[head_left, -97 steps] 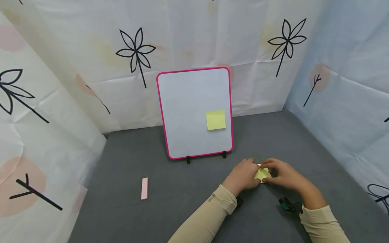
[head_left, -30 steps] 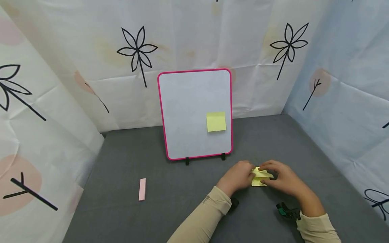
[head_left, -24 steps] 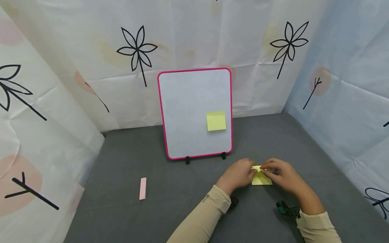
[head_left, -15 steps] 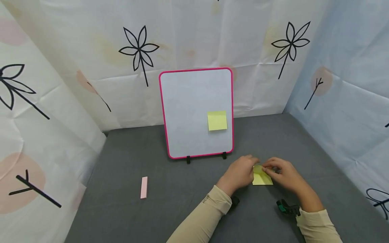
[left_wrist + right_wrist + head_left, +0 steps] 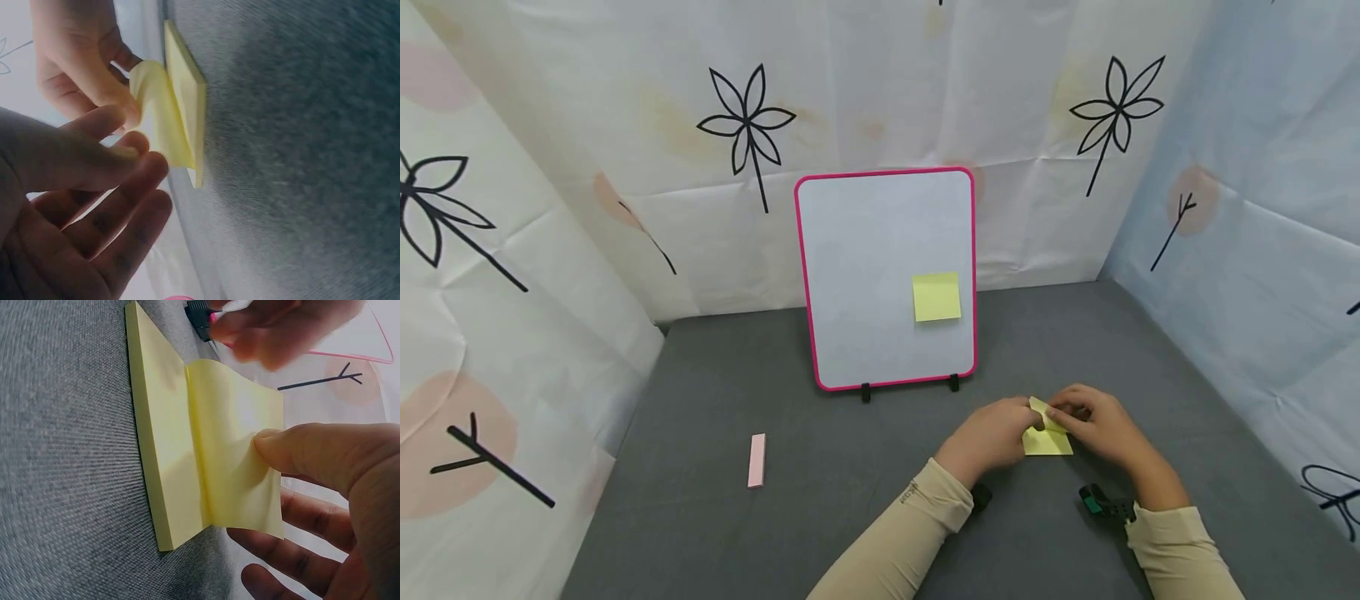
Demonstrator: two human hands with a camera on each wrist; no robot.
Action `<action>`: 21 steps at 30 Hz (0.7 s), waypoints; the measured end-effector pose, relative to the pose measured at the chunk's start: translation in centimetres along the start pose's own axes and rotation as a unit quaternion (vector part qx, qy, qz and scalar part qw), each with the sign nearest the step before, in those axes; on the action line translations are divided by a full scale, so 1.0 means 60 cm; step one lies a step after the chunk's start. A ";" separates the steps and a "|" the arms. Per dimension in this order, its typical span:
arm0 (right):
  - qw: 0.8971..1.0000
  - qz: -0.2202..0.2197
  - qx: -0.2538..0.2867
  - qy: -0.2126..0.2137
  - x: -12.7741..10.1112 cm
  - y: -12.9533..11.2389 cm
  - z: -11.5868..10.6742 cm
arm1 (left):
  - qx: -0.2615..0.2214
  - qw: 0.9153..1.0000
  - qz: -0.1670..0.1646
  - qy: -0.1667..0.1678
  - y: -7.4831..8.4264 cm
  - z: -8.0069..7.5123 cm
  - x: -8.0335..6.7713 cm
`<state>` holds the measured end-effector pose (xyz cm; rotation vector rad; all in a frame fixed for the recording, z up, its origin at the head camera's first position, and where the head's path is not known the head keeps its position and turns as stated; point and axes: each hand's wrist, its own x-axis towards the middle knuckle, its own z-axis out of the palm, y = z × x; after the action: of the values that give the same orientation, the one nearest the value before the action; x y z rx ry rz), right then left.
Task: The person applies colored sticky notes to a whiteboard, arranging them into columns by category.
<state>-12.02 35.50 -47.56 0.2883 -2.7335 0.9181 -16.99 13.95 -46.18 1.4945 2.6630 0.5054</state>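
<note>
A yellow sticky note pad [image 5: 1048, 446] lies on the grey table at the right. Its top sheet, a sticky note [image 5: 234, 419], curls up off the pad and stays joined to it along a line. My right hand [image 5: 1097, 427] pinches this raised note, with the thumb on its face and fingers behind. My left hand [image 5: 988, 435] is close beside the pad. In the right wrist view the left fingers [image 5: 281, 331] are blurred and apart from the note; the left wrist view shows them loosely bent, the thumb close to the forefinger.
A pink-framed whiteboard [image 5: 865, 250] stands on black feet at the back, bearing one yellow sticky note [image 5: 937, 297]. A narrow pink pad [image 5: 756, 460] lies at the left of the table. Patterned white cloth [image 5: 880, 83] surrounds the table on three sides.
The pad's top sheet now stands raised in the right hand, where before it was flatter under both hands. The left hand has shifted at the pad's left edge and its fingers have come off the note.
</note>
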 end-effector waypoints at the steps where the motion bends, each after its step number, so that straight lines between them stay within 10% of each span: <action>1: 1.000 0.000 0.000 0.002 0.000 0.001 0.001 | 0.003 1.000 0.003 -0.008 0.000 0.001 0.000; 21: 1.000 0.008 0.003 0.002 0.006 0.000 -0.001 | 0.074 0.997 0.006 -0.014 0.014 0.011 -0.008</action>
<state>-12.35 35.50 -47.38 0.2652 -2.7344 0.9296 -15.94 14.10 -46.59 1.5435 2.7238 0.2923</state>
